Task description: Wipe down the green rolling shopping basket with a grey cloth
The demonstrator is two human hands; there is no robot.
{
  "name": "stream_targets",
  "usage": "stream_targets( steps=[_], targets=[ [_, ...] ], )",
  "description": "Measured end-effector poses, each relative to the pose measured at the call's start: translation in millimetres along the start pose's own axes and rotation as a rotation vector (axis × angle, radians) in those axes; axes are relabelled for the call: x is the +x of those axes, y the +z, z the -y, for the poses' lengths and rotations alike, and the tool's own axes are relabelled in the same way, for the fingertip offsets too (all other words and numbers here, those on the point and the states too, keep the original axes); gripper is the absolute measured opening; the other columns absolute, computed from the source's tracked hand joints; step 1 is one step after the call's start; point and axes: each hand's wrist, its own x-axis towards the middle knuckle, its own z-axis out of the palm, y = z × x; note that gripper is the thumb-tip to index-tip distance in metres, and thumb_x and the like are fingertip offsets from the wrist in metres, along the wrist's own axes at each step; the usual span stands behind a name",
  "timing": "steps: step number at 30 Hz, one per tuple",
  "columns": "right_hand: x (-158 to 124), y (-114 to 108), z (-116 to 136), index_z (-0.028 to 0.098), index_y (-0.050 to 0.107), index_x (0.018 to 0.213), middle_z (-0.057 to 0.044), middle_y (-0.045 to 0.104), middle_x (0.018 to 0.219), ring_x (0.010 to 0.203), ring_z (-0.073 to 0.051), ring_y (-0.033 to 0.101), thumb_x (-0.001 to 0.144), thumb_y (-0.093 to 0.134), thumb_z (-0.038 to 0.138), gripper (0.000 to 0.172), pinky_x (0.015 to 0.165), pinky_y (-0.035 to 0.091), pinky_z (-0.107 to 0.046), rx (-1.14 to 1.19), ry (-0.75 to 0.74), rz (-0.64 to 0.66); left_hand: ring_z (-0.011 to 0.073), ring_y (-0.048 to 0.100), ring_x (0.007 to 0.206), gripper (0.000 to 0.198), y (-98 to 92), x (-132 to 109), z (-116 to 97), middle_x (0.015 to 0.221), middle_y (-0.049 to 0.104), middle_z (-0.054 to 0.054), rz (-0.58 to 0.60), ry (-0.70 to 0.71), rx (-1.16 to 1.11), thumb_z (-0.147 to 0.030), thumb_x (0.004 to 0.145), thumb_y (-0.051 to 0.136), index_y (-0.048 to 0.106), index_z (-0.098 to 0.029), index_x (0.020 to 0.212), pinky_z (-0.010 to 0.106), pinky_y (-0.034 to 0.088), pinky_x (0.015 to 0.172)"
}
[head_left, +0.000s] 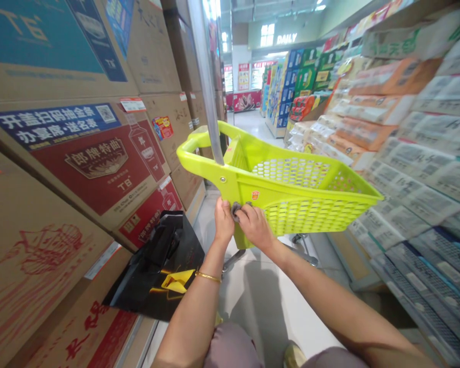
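A lime-green plastic shopping basket cart (291, 189) stands in front of me in a store aisle, tilted, with a perforated wall and a grey metal pole (209, 92) rising from its near end. My left hand (223, 221) and my right hand (255, 225) meet at the cart's lower near corner, fingers closed around a small dark grey part (235, 208) there. A gold bangle (207, 276) sits on my left wrist. What exactly the dark part is cannot be made out.
Stacked brown cartons with red and blue labels (95, 163) line the left side. A black bag with a yellow mark (161, 271) leans against them. Shelves of packaged goods (417, 133) fill the right. The white tiled aisle floor (276, 306) runs ahead.
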Motion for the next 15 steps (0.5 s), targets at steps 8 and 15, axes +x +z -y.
stream_targets(
  steps=[8, 15],
  targets=[
    [54.2, -13.8, -12.8, 0.021, 0.058, 0.106, -0.009, 0.054, 0.106, 0.091, -0.018, 0.046, 0.088, 0.048, 0.019, 0.021, 0.080, 0.040, -0.032, -0.020, 0.175, -0.226, 0.0191, 0.058, 0.092, 0.058, -15.0, 5.2, 3.7, 0.094, 0.062, 0.008, 0.121, 0.031, -0.002, -0.066, 0.086, 0.026, 0.054, -0.017, 0.100, 0.032, 0.047, 0.081],
    [16.5, -1.1, -2.3, 0.015, 0.057, 0.102, -0.012, 0.054, 0.103, 0.086, -0.020, 0.046, 0.085, 0.050, 0.016, 0.018, 0.075, 0.042, -0.033, 0.041, 0.127, -0.108, 0.0179, 0.058, 0.085, 0.057, -20.7, 6.6, 1.7, 0.090, 0.062, 0.007, 0.081, 0.011, 0.093, -0.065, 0.087, 0.024, 0.053, -0.017, 0.097, 0.031, 0.047, 0.077]
  ],
)
